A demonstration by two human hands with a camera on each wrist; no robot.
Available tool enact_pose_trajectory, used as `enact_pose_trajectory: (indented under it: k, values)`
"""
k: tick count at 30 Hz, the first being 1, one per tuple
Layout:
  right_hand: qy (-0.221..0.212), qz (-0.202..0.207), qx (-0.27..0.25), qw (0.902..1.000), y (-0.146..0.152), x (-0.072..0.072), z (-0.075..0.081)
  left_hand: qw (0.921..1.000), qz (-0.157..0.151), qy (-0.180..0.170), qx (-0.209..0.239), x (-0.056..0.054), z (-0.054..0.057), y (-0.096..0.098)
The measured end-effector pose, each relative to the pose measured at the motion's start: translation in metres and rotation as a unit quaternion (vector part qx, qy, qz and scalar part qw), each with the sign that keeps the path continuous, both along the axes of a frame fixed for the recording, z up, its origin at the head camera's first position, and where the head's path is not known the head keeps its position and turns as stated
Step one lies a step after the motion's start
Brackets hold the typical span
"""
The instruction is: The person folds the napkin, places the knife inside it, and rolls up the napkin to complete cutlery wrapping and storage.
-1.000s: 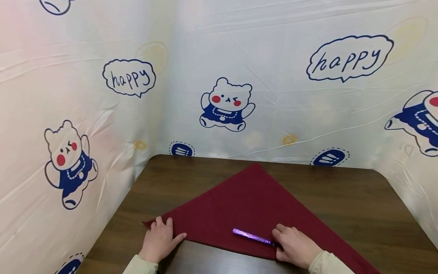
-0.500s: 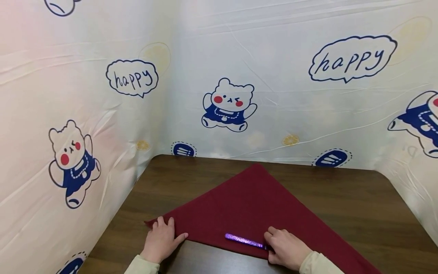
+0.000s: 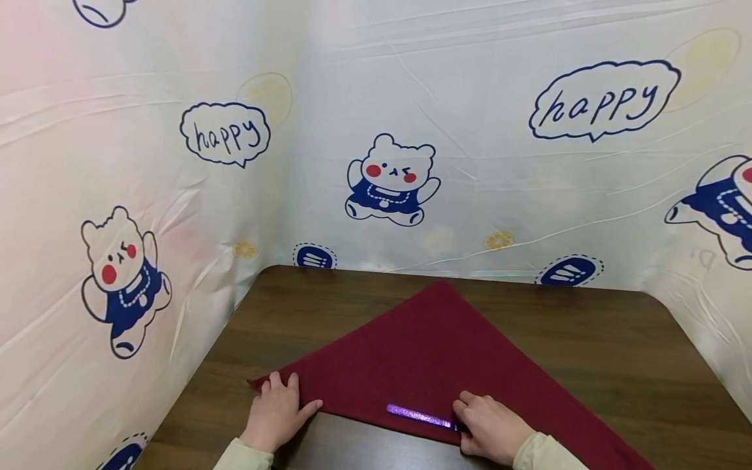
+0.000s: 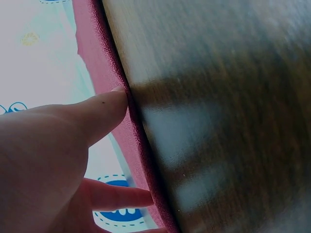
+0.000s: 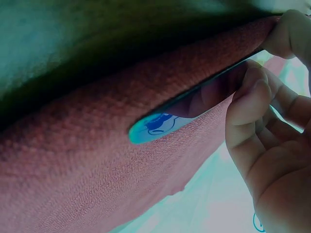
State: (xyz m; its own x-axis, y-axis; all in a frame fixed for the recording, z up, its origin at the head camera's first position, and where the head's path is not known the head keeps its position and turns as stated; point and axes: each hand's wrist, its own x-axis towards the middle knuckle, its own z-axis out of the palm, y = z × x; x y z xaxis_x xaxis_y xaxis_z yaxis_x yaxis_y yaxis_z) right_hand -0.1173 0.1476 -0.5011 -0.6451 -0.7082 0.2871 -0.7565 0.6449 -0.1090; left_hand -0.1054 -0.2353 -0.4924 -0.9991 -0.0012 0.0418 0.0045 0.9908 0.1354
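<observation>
A maroon cloth (image 3: 423, 352), folded into a triangle, lies on the brown table. My left hand (image 3: 275, 412) rests on its left corner with fingers spread. In the left wrist view, the left thumb (image 4: 109, 109) touches the near folded edge. My right hand (image 3: 493, 427) is at the near edge, right of the middle, fingers curled round one end of a flat, purple glittery strip (image 3: 420, 415). The strip lies over the cloth, pointing left along the fold. Seen from the right wrist, the strip (image 5: 163, 127) has a rounded end and mirror-like face; its other end is hidden in the fingers.
The table (image 3: 317, 297) has rounded far corners. White curtains (image 3: 458, 85) with printed bears and "happy" bubbles stand behind it and along both sides. The cloth's far point lies close to the table's back edge.
My right hand has shifted a little left and nearer along the cloth's edge, carrying the purple strip. For the last half second it has barely moved. My left hand stays on the corner.
</observation>
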Motion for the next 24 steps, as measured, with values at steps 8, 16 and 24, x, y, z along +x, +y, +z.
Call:
enact_pose_trajectory:
  k: [8, 16, 24]
  values:
    - [-0.014, 0.005, 0.003, 0.9999, 0.0013, -0.0003, 0.0011, 1.0000, 0.002, 0.002, 0.001, 0.0014, 0.0006, 0.0009]
    - [-0.050, 0.020, 0.017, 0.9984, 0.0060, -0.0024, 0.0057, 1.0000, 0.004, -0.006, 0.000, -0.0004, -0.0018, -0.0002]
    - [-0.065, 0.047, 0.023, 0.9965, 0.0090, -0.0053, 0.0092, 0.9999, 0.005, -0.009, -0.001, -0.0002, 0.0001, 0.0011]
